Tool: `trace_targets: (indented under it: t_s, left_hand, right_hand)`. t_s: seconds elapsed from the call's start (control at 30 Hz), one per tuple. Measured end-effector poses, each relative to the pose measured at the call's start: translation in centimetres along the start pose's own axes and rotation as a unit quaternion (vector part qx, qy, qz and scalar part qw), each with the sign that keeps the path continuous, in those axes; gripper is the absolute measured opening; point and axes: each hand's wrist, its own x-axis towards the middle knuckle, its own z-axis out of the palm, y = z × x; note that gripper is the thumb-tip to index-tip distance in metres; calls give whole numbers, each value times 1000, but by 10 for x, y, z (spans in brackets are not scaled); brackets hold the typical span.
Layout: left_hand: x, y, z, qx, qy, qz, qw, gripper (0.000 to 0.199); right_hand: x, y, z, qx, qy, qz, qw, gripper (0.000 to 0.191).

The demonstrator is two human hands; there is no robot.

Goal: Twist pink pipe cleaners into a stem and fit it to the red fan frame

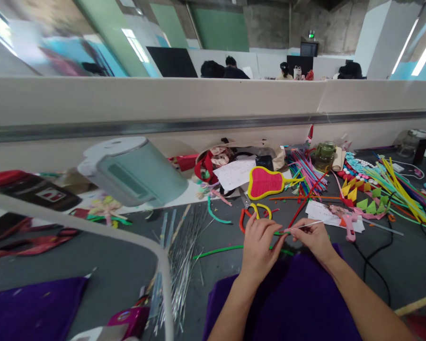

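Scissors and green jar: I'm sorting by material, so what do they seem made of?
Scissors: grey, sheened blades suggest metal; smooth red and yellow handles look like plastic.
Green jar: translucent and glossy, likely glass, though plastic is possible.

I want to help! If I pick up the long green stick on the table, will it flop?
Probably not much: the green stick looks fairly straight, though thin enough to bend. It may hold a bend, since the teal strip nearby lies curved. Being so slim, it's likely light too.
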Motion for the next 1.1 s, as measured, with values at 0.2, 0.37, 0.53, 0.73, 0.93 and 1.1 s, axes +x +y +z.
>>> trace_targets:
  t_s: [0.2,0.37,0.53,0.73,0.93,1.1]
  left_hand:
    - [3,5,-1,39,13,43,998,8]
    - [2,5,0,48,3,37,998,5]
    - [2,4,0,42,10,47,998,10]
    - [3,5,-3,33,-14,40,999,13]
    - [3,5,-8,5,-49,37,998,13]
    - [5,7,-15,-39,-83,24,996,14]
  right_hand:
    - [-1,0,2,6,-3,8,1000,18]
    - [-2,1,3,-4,-2,14,1000,19]
    - [-3,0,3,-18,-14,0,1000,21]
    - [-5,-2,3,-42,-13,-26,999,19]
    - [-6,-7,1,-72,-27,-67,995,18]
    - [-6,-8,-2,-107,-43,-103,988,17]
